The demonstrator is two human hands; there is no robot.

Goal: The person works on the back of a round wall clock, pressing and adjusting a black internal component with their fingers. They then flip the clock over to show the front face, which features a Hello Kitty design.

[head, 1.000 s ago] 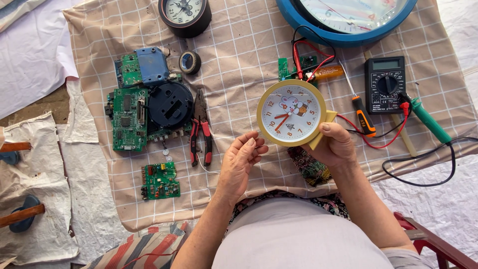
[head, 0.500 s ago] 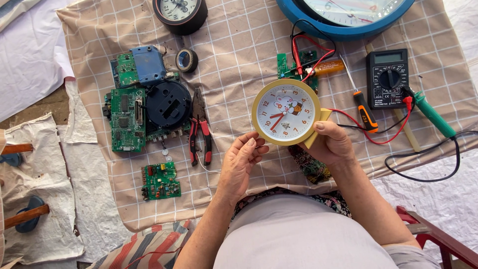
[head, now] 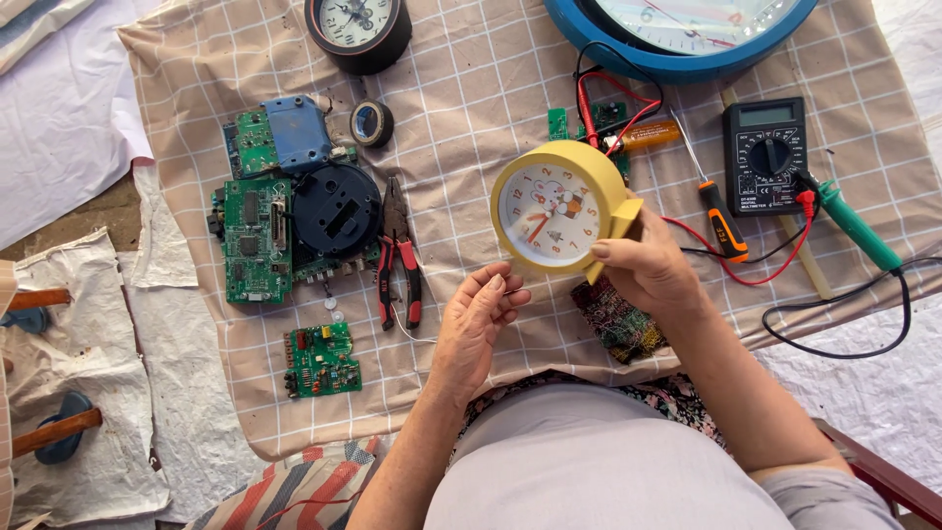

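Head view: right hand (head: 655, 270) pinches the yellow alarm clock (head: 559, 209) by its edge above the checked cloth (head: 471, 108); left hand (head: 478, 324), fingers loosely curled, holds nothing just below. That one-sided grip could slip, dropping the clock onto the pliers (head: 398, 250).

yellow alarm clock (head: 554, 208) | round, white dial, orange hands, cartoon figure on its face | you hold it face-up, slightly tilted, by its right edge | raised over the checked cloth, near centre
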